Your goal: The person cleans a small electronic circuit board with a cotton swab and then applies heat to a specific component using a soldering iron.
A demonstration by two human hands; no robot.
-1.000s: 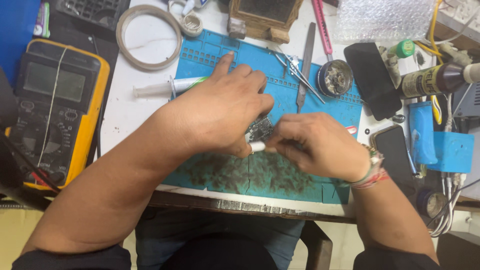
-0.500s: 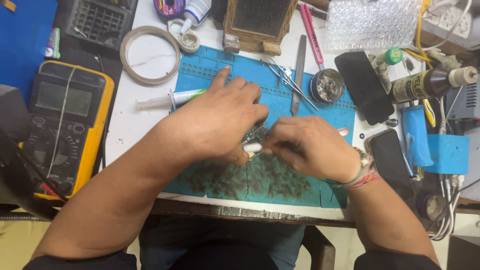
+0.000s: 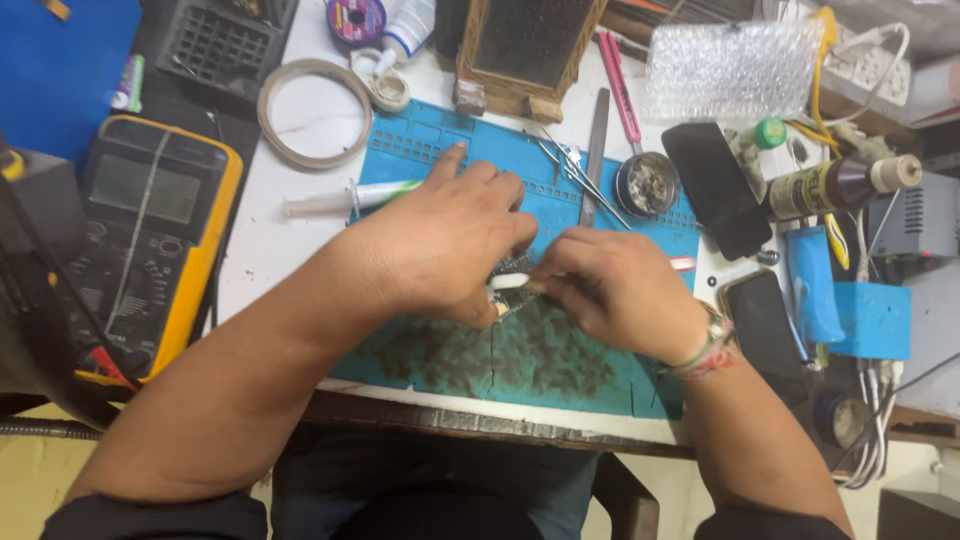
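— Pinching a small dark circuit board against the blue work mat, the left hand is seen with fingers curled tight over it; most of the board is hidden.

— And the right hand?

— A slim white-tipped tool is gripped in closed fingers, its tip laid on the board's edge between both hands.

— What could be spoiled?

— Should the tool be pressed too hard, the board could probably be scratched or flicked out. The tweezers and round tin just beyond the knuckles might be knocked by a slip.
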